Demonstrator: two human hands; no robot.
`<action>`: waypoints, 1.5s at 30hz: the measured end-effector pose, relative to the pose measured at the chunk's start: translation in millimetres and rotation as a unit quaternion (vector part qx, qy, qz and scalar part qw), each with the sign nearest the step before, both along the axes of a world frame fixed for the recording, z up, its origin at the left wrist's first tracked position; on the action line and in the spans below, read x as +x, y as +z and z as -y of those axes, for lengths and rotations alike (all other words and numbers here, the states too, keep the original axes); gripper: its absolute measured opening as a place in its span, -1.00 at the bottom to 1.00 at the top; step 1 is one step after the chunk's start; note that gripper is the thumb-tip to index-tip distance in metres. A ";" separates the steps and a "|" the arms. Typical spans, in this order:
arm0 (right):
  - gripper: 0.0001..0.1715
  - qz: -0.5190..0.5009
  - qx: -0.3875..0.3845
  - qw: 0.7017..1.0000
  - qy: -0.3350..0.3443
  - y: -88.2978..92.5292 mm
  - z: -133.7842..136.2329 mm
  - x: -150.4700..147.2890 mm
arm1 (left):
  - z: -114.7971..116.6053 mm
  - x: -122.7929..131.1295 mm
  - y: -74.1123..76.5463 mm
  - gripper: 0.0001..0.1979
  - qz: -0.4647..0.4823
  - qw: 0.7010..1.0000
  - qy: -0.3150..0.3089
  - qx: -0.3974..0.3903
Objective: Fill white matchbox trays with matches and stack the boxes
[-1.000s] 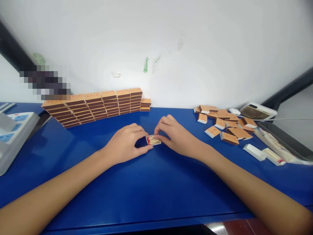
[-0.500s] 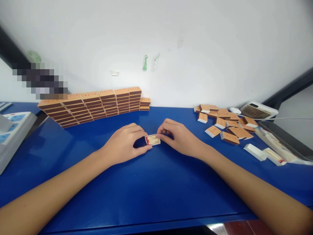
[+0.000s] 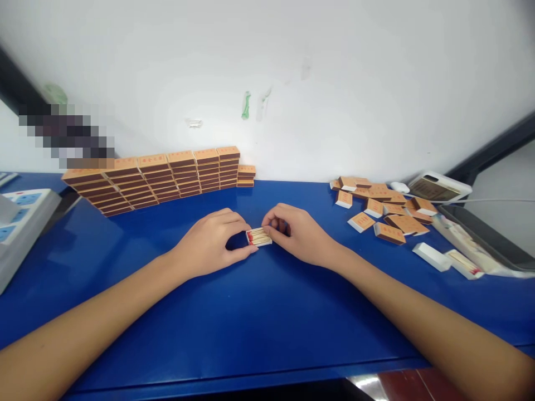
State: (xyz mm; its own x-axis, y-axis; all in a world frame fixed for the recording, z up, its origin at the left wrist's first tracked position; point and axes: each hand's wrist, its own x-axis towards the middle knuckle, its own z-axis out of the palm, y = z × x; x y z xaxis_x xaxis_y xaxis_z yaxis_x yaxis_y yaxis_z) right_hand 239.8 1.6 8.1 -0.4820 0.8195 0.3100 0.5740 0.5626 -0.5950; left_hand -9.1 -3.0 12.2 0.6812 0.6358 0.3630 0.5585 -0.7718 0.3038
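A white matchbox tray (image 3: 259, 244) full of red-tipped matches (image 3: 258, 236) lies on the blue tabletop in front of me. My left hand (image 3: 211, 242) holds its left end, index finger at the back corner and thumb along the near side. The red heads point left toward this hand. My right hand (image 3: 298, 231) is curled in a pinch at the back right of the tray, with thumb and index tip against the bare ends of the matches. What lies between those fingertips is too small to make out.
Stacked matchboxes (image 3: 167, 175) form a wall at the back left, with a short stack (image 3: 246, 175) beside it. Loose matchboxes (image 3: 390, 209) are scattered to the right, near a white sleeve (image 3: 431, 257), another match tray (image 3: 462, 263) and a dark phone (image 3: 487, 234). A power strip (image 3: 25, 223) stands far left.
My right fingers have shifted slightly left and inward over the match ends. The left hand keeps its hold on the tray. The whole view has moved a little.
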 end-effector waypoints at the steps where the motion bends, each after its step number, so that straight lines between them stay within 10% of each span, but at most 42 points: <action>1: -0.90 0.002 0.001 1.000 0.000 0.8 0.8 0.4 | 0.2 0.0 0.0 -0.71 0.001 1.000 0.001 -0.001; 37: -0.96 0.005 -0.051 0.997 -0.049 2.0 5.1 -4.6 | 0.7 -0.1 -2.3 -0.72 0.005 1.000 -0.001 -0.001; 45: -0.89 -0.036 -0.048 0.993 0.102 6.2 15.3 -8.8 | -0.9 -0.1 -2.6 -0.77 -0.003 1.000 -0.011 0.009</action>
